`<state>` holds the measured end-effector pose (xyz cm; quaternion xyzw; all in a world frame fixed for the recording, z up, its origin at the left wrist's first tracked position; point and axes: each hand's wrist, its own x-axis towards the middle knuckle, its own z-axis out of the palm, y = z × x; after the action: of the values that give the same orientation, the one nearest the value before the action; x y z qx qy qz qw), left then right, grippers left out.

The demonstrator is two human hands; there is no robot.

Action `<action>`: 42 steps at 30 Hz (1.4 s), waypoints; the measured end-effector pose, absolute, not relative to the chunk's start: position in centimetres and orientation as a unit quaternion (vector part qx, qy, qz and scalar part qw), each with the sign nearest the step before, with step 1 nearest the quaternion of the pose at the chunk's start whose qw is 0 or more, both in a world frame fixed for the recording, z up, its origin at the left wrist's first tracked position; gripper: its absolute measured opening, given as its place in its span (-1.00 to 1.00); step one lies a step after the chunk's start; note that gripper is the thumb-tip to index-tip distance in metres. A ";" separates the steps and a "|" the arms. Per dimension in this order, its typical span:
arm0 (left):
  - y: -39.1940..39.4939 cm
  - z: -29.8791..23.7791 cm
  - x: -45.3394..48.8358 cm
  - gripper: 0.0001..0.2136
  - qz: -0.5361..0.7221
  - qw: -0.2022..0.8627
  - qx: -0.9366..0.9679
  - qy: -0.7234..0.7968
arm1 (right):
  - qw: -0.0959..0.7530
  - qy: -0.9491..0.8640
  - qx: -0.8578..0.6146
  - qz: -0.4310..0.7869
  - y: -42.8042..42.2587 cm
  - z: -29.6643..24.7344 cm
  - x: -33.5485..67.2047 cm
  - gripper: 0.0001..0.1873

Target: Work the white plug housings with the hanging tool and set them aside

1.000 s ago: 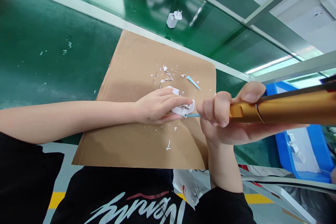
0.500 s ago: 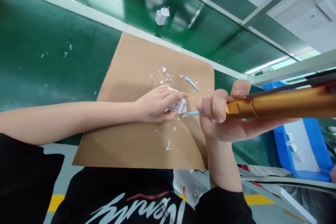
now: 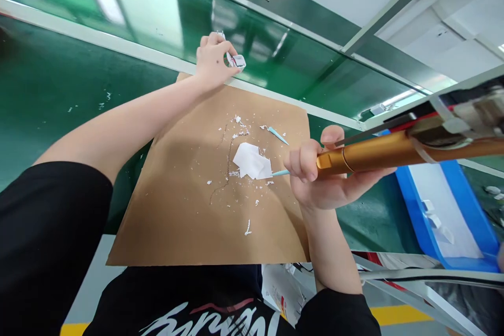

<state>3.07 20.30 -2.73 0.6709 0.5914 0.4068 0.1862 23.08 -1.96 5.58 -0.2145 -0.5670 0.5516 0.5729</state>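
My left hand (image 3: 212, 59) reaches far out over the green conveyor belt (image 3: 129, 10), its fingers pinched on a small white charger plug (image 3: 237, 61). My right hand (image 3: 321, 176) stays near the right edge of the brown cardboard sheet (image 3: 189, 210), closed around a gold glue dispenser (image 3: 378, 153) whose pale blue nozzle tip (image 3: 280, 172) points at a white scrap of paper (image 3: 252, 161) lying on the cardboard. White glue crumbs are scattered around the scrap.
A spare pale blue nozzle (image 3: 277, 135) lies on the cardboard beyond the scrap. A blue tray (image 3: 409, 194) with several white parts sits at the right. A metal rail (image 3: 118, 47) separates the belt from the green bench.
My left hand left the cardboard and swung out to the belt with the white plug, uncovering the white paper scrap. The right hand and dispenser barely moved.
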 end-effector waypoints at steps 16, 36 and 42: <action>22.1 -3.2 -2.7 -0.23 0.494 0.183 0.628 0.572 | 0.565 -0.569 -0.181 0.569 -2.3 5.5 23.2 -0.49; -1.8 -2.8 5.0 -0.78 0.380 0.320 0.805 0.326 | 0.587 -0.549 -0.183 0.566 -2.0 5.4 22.9 -0.47; -2.3 -2.9 5.1 -0.55 0.320 0.129 0.869 0.356 | 0.558 -0.578 -0.162 0.573 -2.1 5.3 23.0 -0.39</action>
<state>5.10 -2.29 -2.93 0.8685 0.3559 0.3197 0.1295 23.02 -2.13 5.35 -0.1620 -0.5780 0.5728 0.5582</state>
